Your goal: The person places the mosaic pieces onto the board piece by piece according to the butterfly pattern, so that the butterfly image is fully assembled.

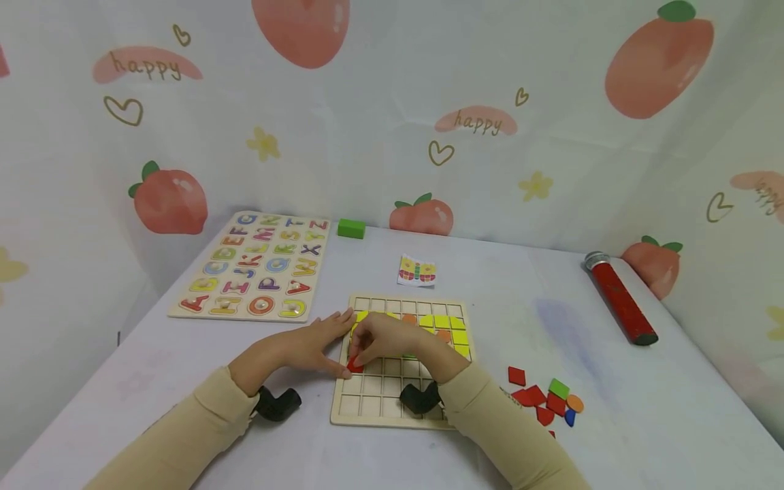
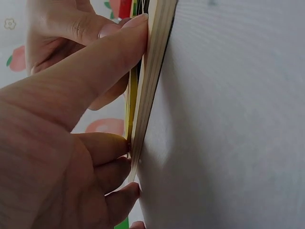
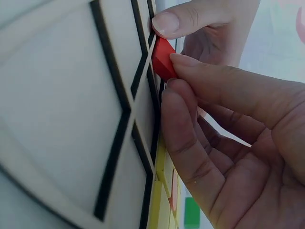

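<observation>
A wooden grid board point(image 1: 370, 406) lies in front of me, its upper rows partly filled with yellow tiles point(image 1: 461, 337) and some orange ones. My right hand point(image 1: 392, 338) pinches a red tile point(image 3: 164, 59) between thumb and fingers at a cell by the board's left side. Across that same side reaches my left hand point(image 1: 303, 348), fingers extended along the edge. Its thumb point(image 3: 174, 23) touches the board rim right beside the red tile. The right hand and forearm hide part of the filled rows. Behind the board lies a small card point(image 1: 418, 271) with a butterfly pattern.
Several loose tiles, mostly red point(image 1: 516, 376), with green, orange and blue ones, lie right of the board. An alphabet puzzle point(image 1: 262, 264) occupies the back left, near a green block point(image 1: 352, 229). A red microphone point(image 1: 620, 299) rests at the right. A fruit-print cloth hangs behind.
</observation>
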Demonstrator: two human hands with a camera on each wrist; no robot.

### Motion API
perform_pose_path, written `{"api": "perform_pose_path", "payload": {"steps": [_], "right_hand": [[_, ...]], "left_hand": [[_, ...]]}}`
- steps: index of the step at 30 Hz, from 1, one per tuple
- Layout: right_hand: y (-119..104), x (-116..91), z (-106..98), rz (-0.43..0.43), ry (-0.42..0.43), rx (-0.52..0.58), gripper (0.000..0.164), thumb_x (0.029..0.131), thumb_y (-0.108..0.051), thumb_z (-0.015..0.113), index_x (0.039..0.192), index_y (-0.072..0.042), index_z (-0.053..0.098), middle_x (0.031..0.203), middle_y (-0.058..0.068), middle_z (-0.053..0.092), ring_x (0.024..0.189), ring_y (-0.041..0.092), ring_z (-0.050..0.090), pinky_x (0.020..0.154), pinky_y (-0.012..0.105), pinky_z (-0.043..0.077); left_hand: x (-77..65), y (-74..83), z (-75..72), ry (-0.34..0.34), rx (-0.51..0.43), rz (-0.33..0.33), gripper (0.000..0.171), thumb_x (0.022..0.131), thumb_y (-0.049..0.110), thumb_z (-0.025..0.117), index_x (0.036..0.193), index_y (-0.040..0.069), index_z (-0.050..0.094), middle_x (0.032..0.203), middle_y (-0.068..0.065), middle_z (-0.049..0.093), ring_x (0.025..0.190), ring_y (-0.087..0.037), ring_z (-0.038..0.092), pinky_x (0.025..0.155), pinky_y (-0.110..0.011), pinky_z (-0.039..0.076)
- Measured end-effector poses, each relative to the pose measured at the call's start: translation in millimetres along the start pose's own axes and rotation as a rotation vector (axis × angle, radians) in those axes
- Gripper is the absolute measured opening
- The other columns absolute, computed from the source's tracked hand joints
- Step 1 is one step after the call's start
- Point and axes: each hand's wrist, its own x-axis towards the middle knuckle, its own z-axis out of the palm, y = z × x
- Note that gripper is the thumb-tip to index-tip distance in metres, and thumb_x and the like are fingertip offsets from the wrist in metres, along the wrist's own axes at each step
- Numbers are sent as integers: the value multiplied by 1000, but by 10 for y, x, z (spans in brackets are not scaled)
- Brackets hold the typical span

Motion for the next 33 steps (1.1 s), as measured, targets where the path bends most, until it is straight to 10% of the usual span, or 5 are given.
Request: {"api": "perform_pose_path", "payload": {"steps": [22, 33], "right_hand": [[-64, -80, 26, 17, 57, -125, 7, 78, -4, 73, 85, -3, 72, 76, 4, 68, 64, 4, 53, 60, 13, 45], [43, -502, -153, 63, 134, -217, 11, 83, -15, 70, 92, -9, 72, 85, -4, 66, 77, 5, 56, 72, 19, 49]], "left_hand": [[8, -3, 15, 3, -3, -40, 94, 81, 49, 65, 150, 9, 15, 158, -7, 8, 146, -30, 3, 117, -52, 4], [34, 3, 29, 2, 1, -94, 97, 79, 52, 67, 150, 12, 15, 159, -4, 7, 146, -28, 4, 118, -51, 4]]}}
